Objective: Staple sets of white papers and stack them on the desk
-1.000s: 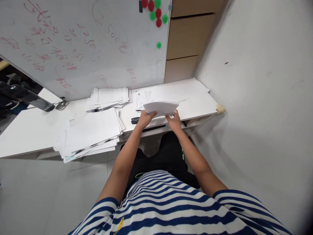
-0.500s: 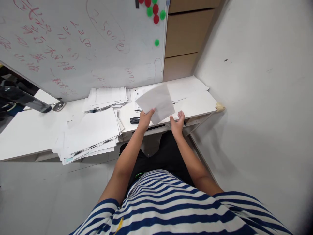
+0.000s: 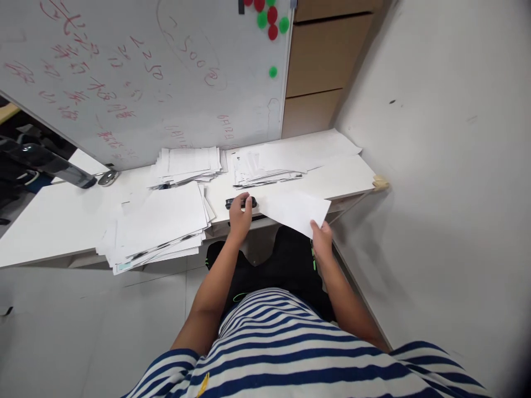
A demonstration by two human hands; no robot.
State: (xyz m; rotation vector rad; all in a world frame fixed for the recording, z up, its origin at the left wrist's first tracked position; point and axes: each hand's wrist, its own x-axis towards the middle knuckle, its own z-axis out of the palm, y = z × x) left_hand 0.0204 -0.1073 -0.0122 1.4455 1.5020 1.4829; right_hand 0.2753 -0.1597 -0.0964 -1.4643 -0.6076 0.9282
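Note:
A sheet of white paper hangs over the front edge of the desk, its near right corner pinched in my right hand. My left hand is at a black stapler, with its fingers and thumb curled over the middle. The stapler lies on the desk near the front edge, and the paper's left end is close beside it. Behind the paper lies a loose pile of sheets.
Two stacks of paper, a near one and a far one, lie on the left of the white desk. A whiteboard with round magnets stands behind. A wall bounds the right side. A dark bottle is far left.
The paper has passed from my left hand to my right hand and moved right and down. My left hand has let it go and come to the stapler.

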